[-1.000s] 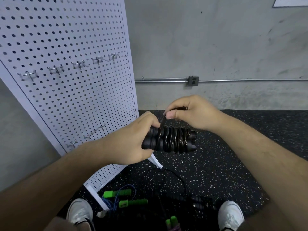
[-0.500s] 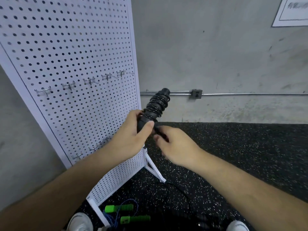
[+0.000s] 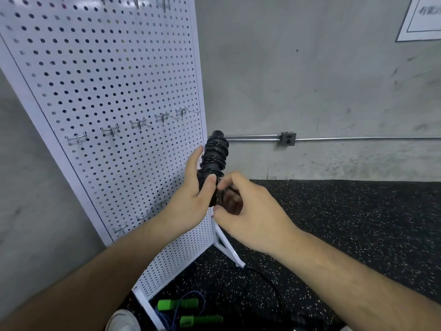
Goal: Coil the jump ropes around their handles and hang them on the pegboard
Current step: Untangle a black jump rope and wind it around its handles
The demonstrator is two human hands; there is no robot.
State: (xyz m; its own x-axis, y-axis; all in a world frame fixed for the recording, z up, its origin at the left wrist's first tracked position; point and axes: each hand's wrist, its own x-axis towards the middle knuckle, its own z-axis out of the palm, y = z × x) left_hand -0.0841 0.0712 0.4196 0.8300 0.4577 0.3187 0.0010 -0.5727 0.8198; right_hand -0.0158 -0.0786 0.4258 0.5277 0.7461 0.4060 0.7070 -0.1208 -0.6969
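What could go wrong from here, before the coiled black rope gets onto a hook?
1. The coils on the black jump rope seem secured only by the right hand pinching the rope near the bottom; releasing it could unwind them.
2. The left hand holds just the lower handles, so the bundle might slip on the way to the hooks on the pegboard.
3. The green-handled rope lies by the shoe, a possible trip hazard.
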